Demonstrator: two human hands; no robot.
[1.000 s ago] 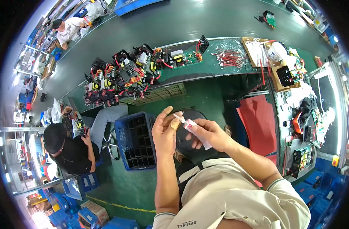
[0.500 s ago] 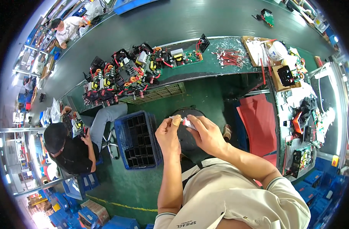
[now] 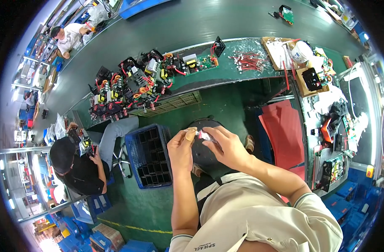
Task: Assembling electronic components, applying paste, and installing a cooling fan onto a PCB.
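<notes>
My left hand (image 3: 182, 150) is raised above a dark round stool (image 3: 208, 157), its thumb pinched against the fingers. A yellowish covering wraps the thumb, and whatever the pinch holds is hidden. Close beside it, my right hand (image 3: 230, 148) is closed on a small white piece with red on it (image 3: 205, 135), perhaps a little packet. The piece sits between the two hands, mostly covered by fingers. I cannot tell whether the left fingertips touch it.
Circuit-board assemblies (image 3: 137, 80) crowd the bench ahead, beside a pile of red wires (image 3: 248, 61). A blue crate (image 3: 133, 157) with black parts stands on the floor at left, near a seated co-worker (image 3: 76, 164). Red sheets (image 3: 282, 134) hang at right.
The view has shifted slightly, so the bench sits a little further left. Both hands stay close together around the small piece, with only slight finger movement.
</notes>
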